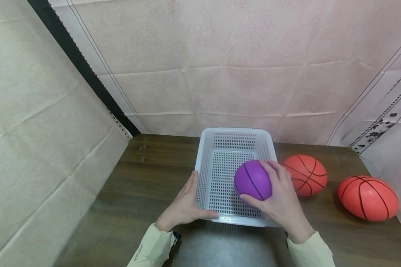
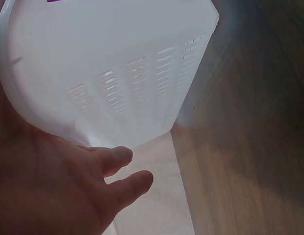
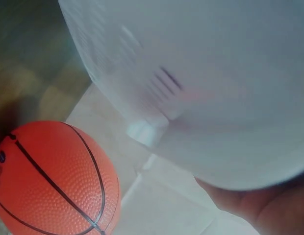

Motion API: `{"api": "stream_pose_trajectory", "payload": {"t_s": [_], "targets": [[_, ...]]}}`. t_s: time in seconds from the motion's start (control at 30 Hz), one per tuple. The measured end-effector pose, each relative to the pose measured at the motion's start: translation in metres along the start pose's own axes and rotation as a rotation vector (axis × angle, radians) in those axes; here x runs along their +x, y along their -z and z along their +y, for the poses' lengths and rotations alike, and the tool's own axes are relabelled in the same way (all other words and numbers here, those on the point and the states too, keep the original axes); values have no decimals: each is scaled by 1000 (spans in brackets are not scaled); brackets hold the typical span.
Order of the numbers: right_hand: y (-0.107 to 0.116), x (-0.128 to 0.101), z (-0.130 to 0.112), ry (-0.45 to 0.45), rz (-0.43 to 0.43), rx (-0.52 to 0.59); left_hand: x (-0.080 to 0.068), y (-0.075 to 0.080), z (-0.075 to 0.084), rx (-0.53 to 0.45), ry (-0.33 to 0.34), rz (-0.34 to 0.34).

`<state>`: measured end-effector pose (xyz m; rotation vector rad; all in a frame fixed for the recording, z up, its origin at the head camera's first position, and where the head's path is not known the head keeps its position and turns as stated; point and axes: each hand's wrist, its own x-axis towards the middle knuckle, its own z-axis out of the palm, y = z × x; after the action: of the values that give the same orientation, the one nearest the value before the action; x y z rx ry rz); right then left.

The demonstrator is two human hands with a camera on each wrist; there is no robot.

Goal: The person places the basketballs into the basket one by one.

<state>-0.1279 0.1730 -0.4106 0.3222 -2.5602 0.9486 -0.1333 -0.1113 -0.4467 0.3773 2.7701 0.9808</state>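
With the middle of the basket (image 1: 217, 181) as the dial and twelve at its far rim, the left hand (image 1: 183, 205) lay at eight, fingers straight along the outer wall, thumb on the near rim. It was spread, not clenched, probably to keep the basket from sliding on the table (image 1: 147, 193). The purple ball (image 1: 252, 180) was within the basket's outline, between three and four; whether it touched the bottom could not be told. The right hand (image 1: 282, 198), towards four, grasped it between curved fingers and thumb, likely because a round thing would roll from a looser hold. The near red ball (image 1: 305, 174) rested just outside at three, the far red ball (image 1: 368, 198) slightly past three, both apparently placed for the right hand's reach.
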Motion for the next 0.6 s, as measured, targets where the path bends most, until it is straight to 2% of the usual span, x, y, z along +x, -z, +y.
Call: {"api": "stream_pose_trajectory", "payload": {"t_s": [0.4, 0.6], "targets": [[-6, 7, -1, -35, -105, -20, 0, 1, 0, 3, -1, -6], [-11, 8, 0, -36, -130, -20, 0, 0, -1, 2, -8, -8]]}}
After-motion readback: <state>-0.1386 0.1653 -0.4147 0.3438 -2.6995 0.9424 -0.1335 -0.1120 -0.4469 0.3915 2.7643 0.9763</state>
